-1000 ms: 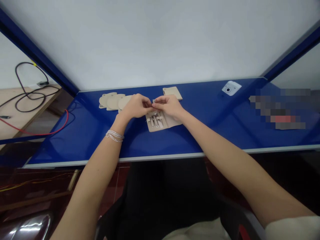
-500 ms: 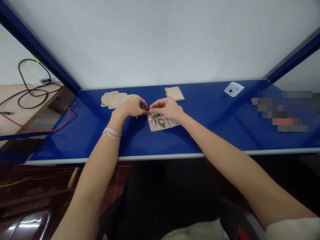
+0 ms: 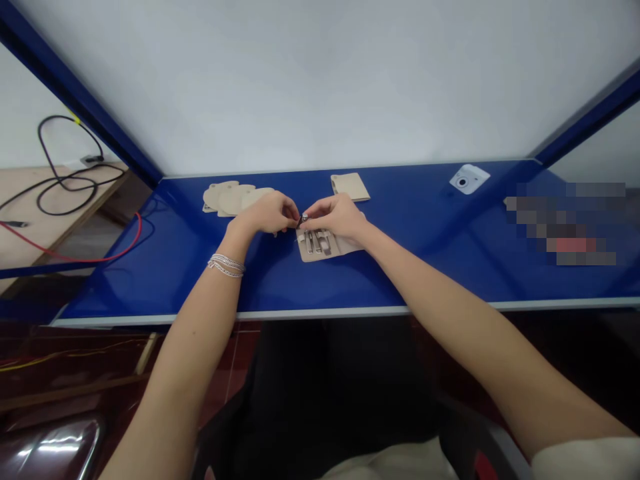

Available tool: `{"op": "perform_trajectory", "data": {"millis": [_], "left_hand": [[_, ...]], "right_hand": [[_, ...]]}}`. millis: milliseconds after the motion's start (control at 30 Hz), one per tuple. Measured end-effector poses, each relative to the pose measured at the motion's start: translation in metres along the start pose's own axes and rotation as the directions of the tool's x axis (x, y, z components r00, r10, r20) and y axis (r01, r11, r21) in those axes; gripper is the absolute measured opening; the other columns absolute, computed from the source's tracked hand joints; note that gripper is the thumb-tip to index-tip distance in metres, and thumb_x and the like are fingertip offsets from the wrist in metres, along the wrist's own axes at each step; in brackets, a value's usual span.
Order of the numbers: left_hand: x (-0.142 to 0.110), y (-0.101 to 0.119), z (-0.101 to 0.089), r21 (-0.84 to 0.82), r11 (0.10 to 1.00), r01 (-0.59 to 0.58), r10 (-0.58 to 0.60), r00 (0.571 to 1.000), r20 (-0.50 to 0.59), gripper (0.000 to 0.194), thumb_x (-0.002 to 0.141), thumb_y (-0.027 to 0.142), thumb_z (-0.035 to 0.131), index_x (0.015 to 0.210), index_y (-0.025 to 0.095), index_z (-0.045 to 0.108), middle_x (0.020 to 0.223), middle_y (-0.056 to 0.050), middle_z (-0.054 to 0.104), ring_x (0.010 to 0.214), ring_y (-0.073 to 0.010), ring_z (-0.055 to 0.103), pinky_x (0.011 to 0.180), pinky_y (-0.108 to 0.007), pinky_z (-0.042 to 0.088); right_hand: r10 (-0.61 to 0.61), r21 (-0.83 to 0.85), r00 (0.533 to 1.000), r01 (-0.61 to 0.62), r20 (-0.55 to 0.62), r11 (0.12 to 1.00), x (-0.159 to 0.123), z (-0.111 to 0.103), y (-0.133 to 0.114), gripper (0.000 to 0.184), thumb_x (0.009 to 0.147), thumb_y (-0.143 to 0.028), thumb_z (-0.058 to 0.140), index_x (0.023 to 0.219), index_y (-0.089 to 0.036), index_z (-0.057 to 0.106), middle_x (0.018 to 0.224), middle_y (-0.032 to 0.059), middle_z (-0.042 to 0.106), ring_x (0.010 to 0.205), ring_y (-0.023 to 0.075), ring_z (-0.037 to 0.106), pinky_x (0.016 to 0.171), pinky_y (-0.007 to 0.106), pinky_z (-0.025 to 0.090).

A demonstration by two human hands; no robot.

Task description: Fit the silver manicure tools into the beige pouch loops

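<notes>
A small shiny nail clipper point(image 3: 305, 217) is pinched between the thumb and fingers of my right hand point(image 3: 336, 217), just above an opened beige manicure case point(image 3: 313, 257). My left hand point(image 3: 270, 212) is closed, its fingertips together beside the clipper at the case's upper left edge; what they grip is too small to make out. A dark thin piece shows between the two hands. Several metal grooming tools point(image 3: 315, 241) lie under straps in the case's left half. My right hand and wrist partly cover the right half.
Several beige rounded cases point(image 3: 230, 199) overlap behind my left hand. A folded beige case point(image 3: 351, 187) lies farther back. A white instant camera point(image 3: 469, 179) and a pixelated item point(image 3: 570, 233) are on the right of the blue table point(image 3: 430, 253). Cables point(image 3: 75, 193) lie at left.
My hands came slightly apart, and the clipper moved down and left, closer to the case. During the last half second it has tilted a little between the fingers. The view shifted slightly.
</notes>
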State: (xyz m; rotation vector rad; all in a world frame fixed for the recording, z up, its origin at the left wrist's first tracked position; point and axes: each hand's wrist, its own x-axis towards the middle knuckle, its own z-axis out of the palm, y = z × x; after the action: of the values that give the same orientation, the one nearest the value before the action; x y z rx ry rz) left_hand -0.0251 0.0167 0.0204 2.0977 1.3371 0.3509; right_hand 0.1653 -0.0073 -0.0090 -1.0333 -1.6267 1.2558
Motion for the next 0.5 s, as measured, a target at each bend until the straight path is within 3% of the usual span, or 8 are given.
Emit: {"op": "perform_trajectory", "data": {"millis": [200,500], "left_hand": [[0.002,0.001,0.002,-0.044,0.996,0.081,-0.079,0.996,0.045,0.010,0.069,0.019,0.061,0.078,0.016,0.062,0.057,-0.004,0.063,0.043,-0.0160,0.056,0.040,-0.024,0.042],[0.010,-0.001,0.015,-0.307,0.950,0.062,-0.073,0.997,-0.024,0.011,0.084,0.024,0.057,0.089,0.018,0.049,0.056,-0.001,0.060,0.047,-0.0149,0.058,0.045,-0.026,0.046]], "right_hand": [[0.034,0.049,0.999,-0.033,-0.025,0.998,0.000,0.001,-0.001,0.023,0.052,-0.024,0.084,0.070,-0.014,0.074,0.067,0.0034,0.070,0.063,0.0152,0.065,0.061,0.026,0.053],[0.048,0.143,0.993,-0.033,-0.105,0.989,0.005,0.000,0.005,0.026,0.061,-0.029,0.082,0.079,-0.014,0.070,0.074,0.0041,0.070,0.065,0.0142,0.064,0.063,0.027,0.053]]}}
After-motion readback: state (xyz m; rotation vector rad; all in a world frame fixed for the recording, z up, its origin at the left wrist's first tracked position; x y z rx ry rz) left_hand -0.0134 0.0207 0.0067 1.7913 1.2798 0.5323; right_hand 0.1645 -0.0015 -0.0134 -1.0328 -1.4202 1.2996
